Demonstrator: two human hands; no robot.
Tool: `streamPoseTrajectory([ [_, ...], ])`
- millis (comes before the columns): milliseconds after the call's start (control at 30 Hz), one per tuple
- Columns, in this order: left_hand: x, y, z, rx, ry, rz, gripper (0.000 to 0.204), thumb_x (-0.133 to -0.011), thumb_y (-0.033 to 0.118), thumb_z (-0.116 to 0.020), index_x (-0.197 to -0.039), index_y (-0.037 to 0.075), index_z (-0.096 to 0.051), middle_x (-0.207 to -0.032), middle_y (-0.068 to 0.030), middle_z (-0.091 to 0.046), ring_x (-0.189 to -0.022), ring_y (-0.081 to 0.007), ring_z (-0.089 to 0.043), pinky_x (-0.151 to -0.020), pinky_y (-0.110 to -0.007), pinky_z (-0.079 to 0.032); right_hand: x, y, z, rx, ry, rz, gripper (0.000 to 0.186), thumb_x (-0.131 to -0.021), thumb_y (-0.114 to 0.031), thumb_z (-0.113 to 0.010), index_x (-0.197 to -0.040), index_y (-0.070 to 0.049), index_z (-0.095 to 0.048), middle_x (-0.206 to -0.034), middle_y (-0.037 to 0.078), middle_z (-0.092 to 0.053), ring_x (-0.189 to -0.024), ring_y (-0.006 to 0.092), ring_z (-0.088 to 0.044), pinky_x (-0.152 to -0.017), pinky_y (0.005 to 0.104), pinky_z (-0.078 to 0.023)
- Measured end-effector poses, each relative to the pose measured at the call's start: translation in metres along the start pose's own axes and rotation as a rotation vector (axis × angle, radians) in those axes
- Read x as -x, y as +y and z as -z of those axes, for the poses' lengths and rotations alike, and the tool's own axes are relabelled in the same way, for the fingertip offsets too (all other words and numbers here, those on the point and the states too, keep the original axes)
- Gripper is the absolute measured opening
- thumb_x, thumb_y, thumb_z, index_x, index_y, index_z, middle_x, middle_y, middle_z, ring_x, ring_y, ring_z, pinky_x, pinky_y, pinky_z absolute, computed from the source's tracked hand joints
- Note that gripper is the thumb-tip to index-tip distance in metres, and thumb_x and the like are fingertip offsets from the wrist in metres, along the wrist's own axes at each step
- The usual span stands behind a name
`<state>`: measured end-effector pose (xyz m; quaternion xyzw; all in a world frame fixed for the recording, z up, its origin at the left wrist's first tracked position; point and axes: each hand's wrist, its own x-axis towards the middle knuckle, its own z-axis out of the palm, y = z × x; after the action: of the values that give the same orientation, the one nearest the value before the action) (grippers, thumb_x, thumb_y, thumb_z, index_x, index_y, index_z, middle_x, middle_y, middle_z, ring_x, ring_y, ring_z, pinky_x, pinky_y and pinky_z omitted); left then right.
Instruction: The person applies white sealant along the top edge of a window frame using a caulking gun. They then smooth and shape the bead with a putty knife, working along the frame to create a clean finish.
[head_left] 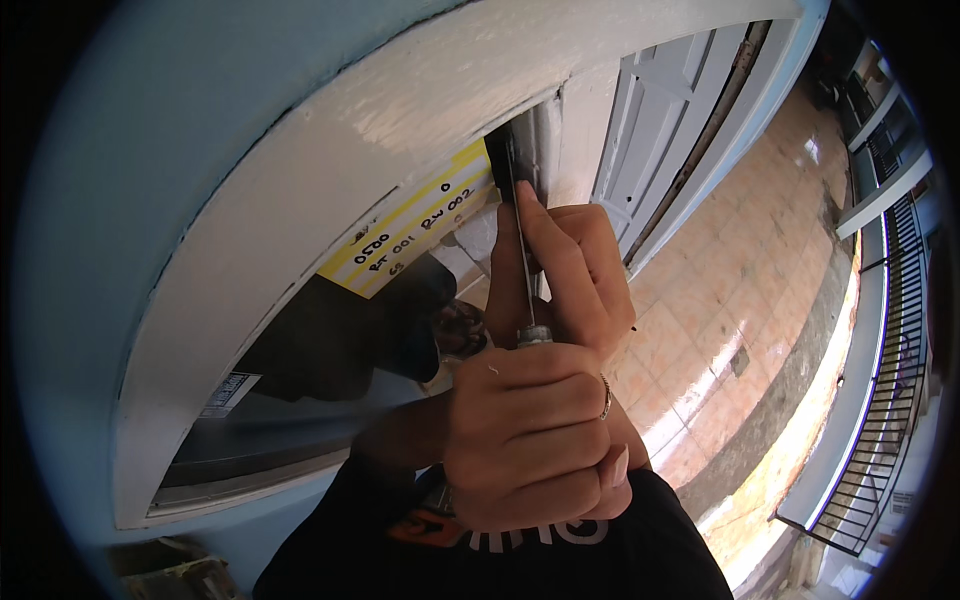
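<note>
My left hand (530,440), lower in view, is closed in a fist with a ring on one finger. A grey collar (535,335) of a tool sticks up out of this fist; the handle is hidden. From the collar a long, thin metal blade (521,235), seen nearly edge-on, rises to the inner edge of a white window frame (220,240). Higher up, my right hand (575,270) pinches the blade between thumb and finger, its other fingers curled. The blade's upper end lies by a dark strip (499,158) and a grey metal edge, where its tip is hard to make out.
A yellow-and-white label (400,220) with handwriting sits on the dark, reflective glass (320,335) at left. Light blue wall (80,250) surrounds the frame. At right are a grey panelled door (665,110), a tiled floor (740,260) and a black railing (880,390). Something wooden (180,570) stands at lower left.
</note>
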<state>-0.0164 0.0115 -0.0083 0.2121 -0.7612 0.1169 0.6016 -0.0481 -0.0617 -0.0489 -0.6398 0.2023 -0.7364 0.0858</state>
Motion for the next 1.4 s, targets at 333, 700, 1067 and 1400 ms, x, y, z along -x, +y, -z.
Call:
streamPoseTrajectory([
  [333, 0.006, -0.005, -0.02, -0.125, 0.053, -0.072, 0.026, -0.075, -0.003, -0.06, -0.062, 0.006, -0.04, -0.054, -0.0037, -0.049, -0.046, -0.0173, -0.045, -0.048, -0.034, -0.044, 0.005, 0.01, -0.002, -0.071, 0.033, -0.005, 0.042, -0.065, 0.008, -0.079, -0.108, 0.004, -0.078, -0.075, 0.007, -0.05, -0.065, 0.0207, -0.055, -0.055, 0.0313, -0.043],
  [700, -0.007, -0.005, -0.016, -0.161, -0.147, -0.029, 0.032, -0.072, 0.008, -0.082, -0.06, 0.007, -0.052, -0.062, -0.0046, -0.056, -0.057, -0.0204, -0.057, -0.058, -0.033, -0.051, 0.005, 0.01, 0.0, -0.1, 0.002, -0.1, 0.047, -0.069, 0.005, -0.08, -0.115, -0.003, -0.079, -0.08, 0.006, -0.052, -0.071, 0.0209, -0.056, -0.059, 0.0327, -0.046],
  [1067, -0.028, 0.011, 0.01, -0.148, -0.368, -0.029, 0.028, -0.071, 0.01, -0.073, -0.054, 0.003, -0.051, -0.054, -0.0053, -0.052, -0.051, -0.022, -0.052, -0.054, -0.035, -0.044, -0.006, -0.002, 0.003, -0.132, -0.07, -0.021, 0.051, -0.075, -0.008, -0.072, -0.126, -0.004, -0.075, -0.088, 0.004, -0.05, -0.078, 0.0197, -0.057, -0.056, 0.0325, -0.046],
  [1400, -0.032, 0.013, 0.012, -0.091, -0.278, 0.02, 0.018, -0.064, 0.0, -0.058, -0.053, 0.0, -0.044, -0.052, -0.0076, -0.049, -0.047, -0.0216, -0.046, -0.048, -0.036, -0.04, -0.009, -0.01, -0.008, -0.047, 0.009, -0.057, 0.044, -0.079, -0.005, -0.072, -0.123, -0.002, -0.073, -0.085, 0.004, -0.046, -0.069, 0.0173, -0.055, -0.05, 0.0318, -0.042],
])
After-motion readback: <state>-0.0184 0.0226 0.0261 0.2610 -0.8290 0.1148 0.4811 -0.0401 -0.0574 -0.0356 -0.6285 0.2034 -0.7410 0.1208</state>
